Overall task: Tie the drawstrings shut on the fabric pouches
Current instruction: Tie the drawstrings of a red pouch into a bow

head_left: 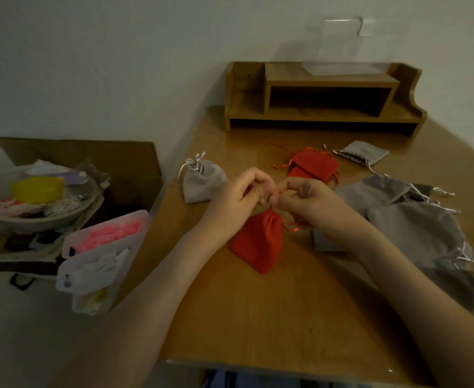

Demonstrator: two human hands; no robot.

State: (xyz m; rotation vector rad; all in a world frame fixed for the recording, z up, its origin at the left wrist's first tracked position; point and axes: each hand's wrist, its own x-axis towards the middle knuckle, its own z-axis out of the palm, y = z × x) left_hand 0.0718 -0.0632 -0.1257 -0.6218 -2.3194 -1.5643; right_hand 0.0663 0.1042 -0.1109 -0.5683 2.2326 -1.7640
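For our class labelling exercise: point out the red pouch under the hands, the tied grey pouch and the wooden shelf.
red pouch [258, 243], head view, mid body
tied grey pouch [203, 184], head view, front face
wooden shelf [283, 72], head view, top board

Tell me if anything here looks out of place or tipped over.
The translucent compartment box sits steeply tilted between the cardboard box and the table edge, so it looks precarious. Nothing seems spilled on the table.

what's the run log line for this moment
step: tying drawstring | left hand: pinches it | right hand: pinches it | red pouch: neck gathered, on table | gray pouch, left: tied
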